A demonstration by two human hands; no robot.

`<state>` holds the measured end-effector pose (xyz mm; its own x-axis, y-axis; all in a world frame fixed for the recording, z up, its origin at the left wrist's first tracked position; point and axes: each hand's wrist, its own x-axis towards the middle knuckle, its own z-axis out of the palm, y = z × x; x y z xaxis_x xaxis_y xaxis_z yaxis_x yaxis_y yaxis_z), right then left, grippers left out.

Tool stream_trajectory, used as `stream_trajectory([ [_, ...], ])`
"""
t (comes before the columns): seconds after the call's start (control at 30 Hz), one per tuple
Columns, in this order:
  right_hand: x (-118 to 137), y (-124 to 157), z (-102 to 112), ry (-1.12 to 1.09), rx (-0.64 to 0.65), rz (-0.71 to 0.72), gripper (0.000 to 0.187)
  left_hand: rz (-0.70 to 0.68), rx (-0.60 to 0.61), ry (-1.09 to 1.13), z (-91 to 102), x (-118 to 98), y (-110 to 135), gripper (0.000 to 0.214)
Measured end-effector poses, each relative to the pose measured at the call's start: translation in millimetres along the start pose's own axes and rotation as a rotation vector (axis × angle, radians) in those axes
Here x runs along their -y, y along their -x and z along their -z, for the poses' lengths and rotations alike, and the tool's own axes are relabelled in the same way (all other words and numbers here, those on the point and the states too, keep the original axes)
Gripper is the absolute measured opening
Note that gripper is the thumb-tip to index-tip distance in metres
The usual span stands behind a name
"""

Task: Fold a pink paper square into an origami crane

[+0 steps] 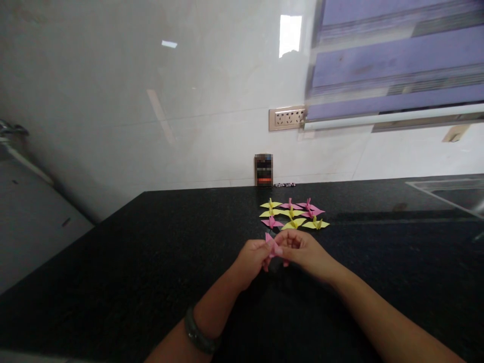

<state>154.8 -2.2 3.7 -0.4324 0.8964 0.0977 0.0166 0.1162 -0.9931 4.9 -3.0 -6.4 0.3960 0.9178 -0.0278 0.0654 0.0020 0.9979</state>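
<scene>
A small piece of folded pink paper (pixel 271 244) is pinched between my two hands, above the dark countertop. My left hand (pixel 251 259) grips its left side with thumb and fingers. From the right, my right hand (pixel 300 250) pinches its other side, thumb in front and fingers curled behind. Part of the paper is hidden by my fingers. Just beyond my hands stand several folded paper cranes in rows, among them a yellow crane (pixel 317 224) at the front right and a pink crane (pixel 271 223) at the front left.
A phone-like dark object (pixel 263 171), its front blurred, leans against the tiled wall (pixel 204 126). A thin patterned strip (pixel 285 185) lies beside it. The black countertop (pixel 170 232) holds a sink-like recess (pixel 454 194) at far right. A socket panel (pixel 288 119) and purple blind (pixel 378 60) are above.
</scene>
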Motion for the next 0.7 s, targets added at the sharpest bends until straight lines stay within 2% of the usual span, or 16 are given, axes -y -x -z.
stream_trajectory([
  [0.1,2,-1,2,-0.066,-0.042,-0.002,0.026,0.014,-0.016,0.076,-1.4,-3,0,0.044],
  [0.2,-1,-2,4,0.009,-0.009,-0.034,0.027,0.036,-0.039,0.076,-1.5,-1,-1,0.044],
  [0.3,-5,-2,4,0.083,0.006,-0.039,0.028,0.002,-0.066,-0.029,0.2,4,-2,0.043],
  [0.47,-8,-2,1,0.097,-0.045,-0.017,0.028,-0.114,-0.133,-0.281,2.4,10,-2,0.041],
  [0.6,-7,-3,-2,0.048,-0.082,-0.020,0.029,-0.146,-0.219,-0.268,0.6,8,-2,0.032],
  [0.7,-5,-3,-3,0.015,-0.064,-0.031,0.029,-0.126,-0.232,-0.235,0.2,6,-2,0.030],
])
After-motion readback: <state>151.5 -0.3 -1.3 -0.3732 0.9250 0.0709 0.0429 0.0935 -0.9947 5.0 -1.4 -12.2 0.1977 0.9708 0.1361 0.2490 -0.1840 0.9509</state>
